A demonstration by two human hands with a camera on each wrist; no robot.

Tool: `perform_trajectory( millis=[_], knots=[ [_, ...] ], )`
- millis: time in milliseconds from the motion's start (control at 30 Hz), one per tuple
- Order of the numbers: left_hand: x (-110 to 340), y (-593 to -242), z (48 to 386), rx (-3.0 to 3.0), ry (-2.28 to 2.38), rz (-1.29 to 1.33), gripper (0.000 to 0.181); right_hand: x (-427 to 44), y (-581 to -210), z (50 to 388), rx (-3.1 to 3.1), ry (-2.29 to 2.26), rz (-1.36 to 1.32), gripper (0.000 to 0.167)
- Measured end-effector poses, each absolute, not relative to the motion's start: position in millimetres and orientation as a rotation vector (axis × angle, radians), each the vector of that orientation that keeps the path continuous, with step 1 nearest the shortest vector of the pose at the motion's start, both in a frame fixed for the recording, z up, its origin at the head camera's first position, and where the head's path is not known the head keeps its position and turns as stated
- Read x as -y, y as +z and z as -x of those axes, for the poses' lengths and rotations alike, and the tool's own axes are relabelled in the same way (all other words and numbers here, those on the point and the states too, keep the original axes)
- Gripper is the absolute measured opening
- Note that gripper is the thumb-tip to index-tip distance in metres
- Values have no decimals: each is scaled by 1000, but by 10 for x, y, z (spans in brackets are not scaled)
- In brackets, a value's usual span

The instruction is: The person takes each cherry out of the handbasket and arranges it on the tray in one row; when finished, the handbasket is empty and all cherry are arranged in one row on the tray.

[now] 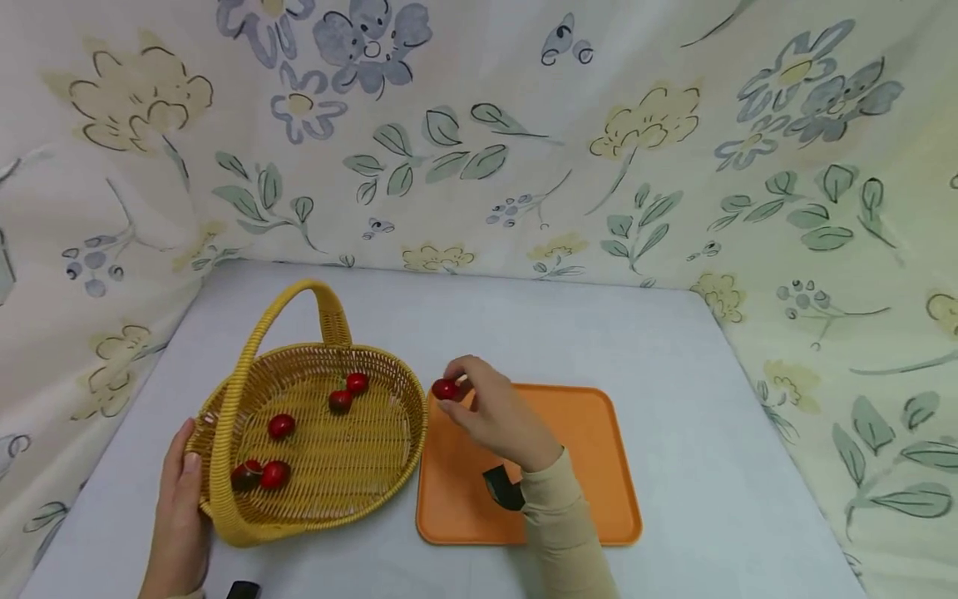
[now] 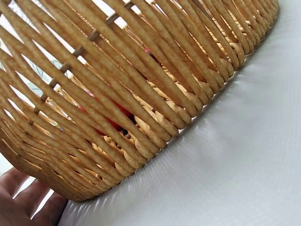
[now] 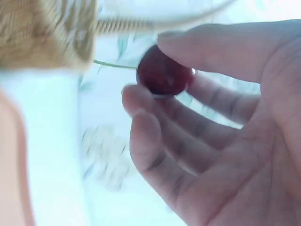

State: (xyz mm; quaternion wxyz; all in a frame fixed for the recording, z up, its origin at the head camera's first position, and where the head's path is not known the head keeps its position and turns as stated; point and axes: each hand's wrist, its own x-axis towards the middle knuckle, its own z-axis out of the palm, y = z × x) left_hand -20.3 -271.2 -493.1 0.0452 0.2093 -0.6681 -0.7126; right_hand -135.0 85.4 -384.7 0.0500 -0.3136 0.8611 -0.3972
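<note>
My right hand (image 1: 494,408) pinches a dark red cherry (image 1: 445,389) between thumb and fingers, just off the basket's right rim and above the tray's far left corner. A thin green stem sticks out of this cherry (image 3: 164,71) in the right wrist view. My left hand (image 1: 180,495) holds the left side of a yellow wicker basket (image 1: 352,466), thumb by the rim and fingers against the outer wall; some fingertips are hidden behind the weave in the left wrist view. Inside the basket lie several cherries (image 1: 281,426). Below my right forearm is an orange tray (image 1: 576,457).
A tall arched handle (image 1: 239,366) rises over the basket's left part. Both basket and tray stand on a white table (image 1: 524,324), side by side. Floral cloth (image 1: 479,125) hangs behind and around it. A black device (image 1: 503,487) sits at my right wrist.
</note>
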Motion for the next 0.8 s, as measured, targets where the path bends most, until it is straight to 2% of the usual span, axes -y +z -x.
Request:
perform_trajectory(
  millis=[200,400,533,800],
  knots=[
    [2741,-4928,181,2027,-2184,-606,54,-969,-4207,1405,-2739,-1145,806,30],
    [2758,-4943,187,1975,-2240,-627,53,-802,-4526,1429,-2674,-1055,855,25],
    [2746,-4949,195,1953,-2261,-597,53,-725,-4606,1415,-2699,-1009,883,23],
    [2740,-4923,198,1955,-2254,-549,54,-724,-4651,1391,-2753,-973,710,35]
  ],
)
